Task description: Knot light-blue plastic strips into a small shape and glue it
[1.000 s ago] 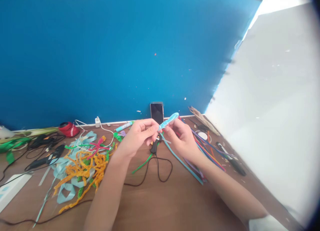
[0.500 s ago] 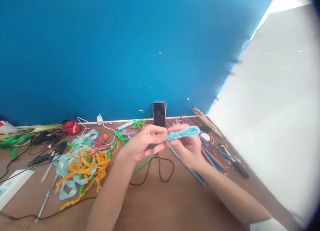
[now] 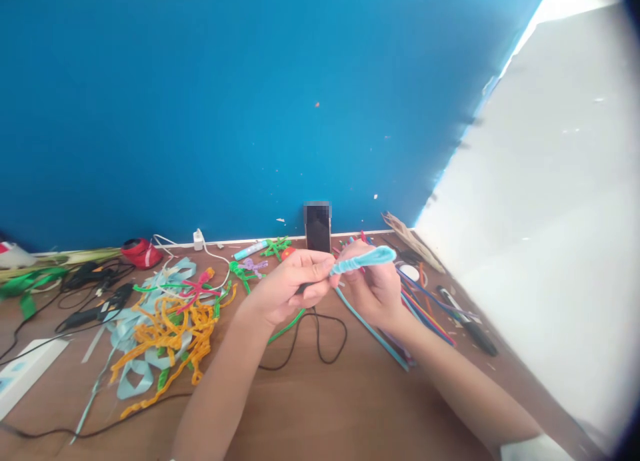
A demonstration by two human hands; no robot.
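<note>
A light blue fuzzy pipe cleaner (image 3: 367, 258), bent into a long loop with coils wound round its left part, is held above the table. My left hand (image 3: 300, 281) pinches its coiled left end between thumb and fingers. Close behind and below the loop is my right hand (image 3: 373, 288), its fingers bent and closed around the coiled part; the loop covers some of the fingertips. The rounded loop end points right, past the right hand.
A phone (image 3: 318, 228) leans on the blue wall. Left lie orange pipe cleaners (image 3: 175, 334), pale blue ribbon (image 3: 135, 380), a glue gun (image 3: 100, 309) and a power strip (image 3: 30, 371). Right are loose pipe cleaners (image 3: 430, 314) and a black marker (image 3: 467, 322). A black cable (image 3: 345, 334) crosses the middle.
My right hand's fingers have shifted slightly up and behind the loop, showing more of the coils. The left hand keeps its pinch almost in place.
</note>
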